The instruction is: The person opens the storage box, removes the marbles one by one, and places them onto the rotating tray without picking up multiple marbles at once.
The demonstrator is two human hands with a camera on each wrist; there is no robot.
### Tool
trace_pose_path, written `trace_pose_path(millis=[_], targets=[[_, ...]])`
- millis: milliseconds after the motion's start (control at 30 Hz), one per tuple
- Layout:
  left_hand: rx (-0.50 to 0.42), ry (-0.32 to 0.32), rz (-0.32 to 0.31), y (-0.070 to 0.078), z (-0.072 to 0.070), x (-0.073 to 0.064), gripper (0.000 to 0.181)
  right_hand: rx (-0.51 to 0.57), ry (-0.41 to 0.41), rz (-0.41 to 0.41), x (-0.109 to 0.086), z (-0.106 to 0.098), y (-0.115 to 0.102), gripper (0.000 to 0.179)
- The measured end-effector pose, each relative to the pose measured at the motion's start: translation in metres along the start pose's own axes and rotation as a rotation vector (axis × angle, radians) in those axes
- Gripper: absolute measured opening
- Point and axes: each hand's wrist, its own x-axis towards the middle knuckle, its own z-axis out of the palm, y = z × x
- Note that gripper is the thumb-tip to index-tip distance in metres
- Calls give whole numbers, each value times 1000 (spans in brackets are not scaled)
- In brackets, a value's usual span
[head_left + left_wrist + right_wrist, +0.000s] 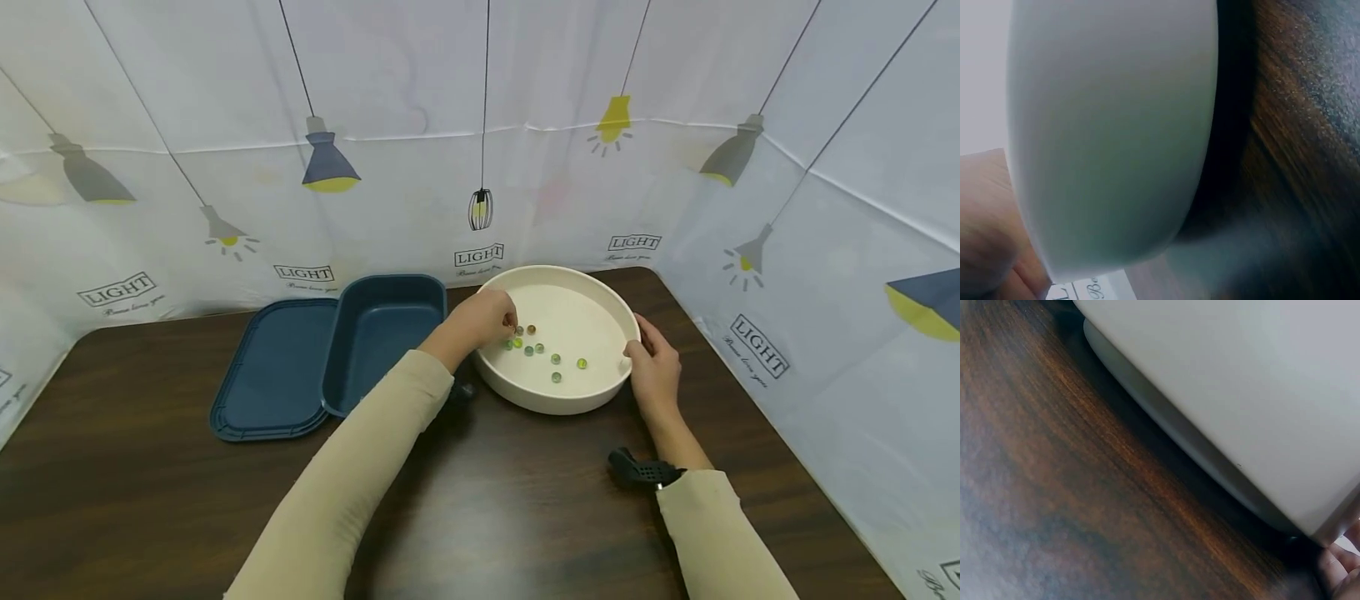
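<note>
A round cream-white bowl (pixel 592 317) stands at the back right of the table, its outer wall (pixel 1116 137) filling much of the left wrist view. Several small glass marbles (pixel 556 359), mostly green with a brownish one, lie on its floor toward the left and front. My left hand (pixel 483 321) reaches over the left rim, fingers curled down right beside the marbles; I cannot tell whether a marble is between its fingertips. With thumb over the rim and fingers outside, my right hand (pixel 654 367) grips the bowl's right side. Its fingers (pixel 1336 565) show at the right wrist view's lower corner.
Left of the bowl sits a deep dark-blue rectangular container (pixel 384 292), partly behind my left forearm. A matching flat blue lid (pixel 273 375) lies beside it. The brown wooden table (pixel 142 483) ends at a white printed curtain (pixel 420 208) behind and right.
</note>
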Motion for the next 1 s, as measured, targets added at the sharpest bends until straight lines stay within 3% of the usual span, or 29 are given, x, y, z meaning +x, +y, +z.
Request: trace_pose_path(millis=[567, 767, 900, 1000], targets=[[48, -10, 0, 2, 5, 1, 13, 4, -6, 11, -1, 1, -1, 60], [51, -31, -6, 3, 3, -3, 21, 9, -2, 9, -2, 2, -2, 60], [29, -36, 24, 1, -6, -13, 28, 12, -3, 12, -2, 1, -2, 60], [10, -6, 53, -1, -21, -34, 30, 1, -9, 21, 0, -2, -1, 61]])
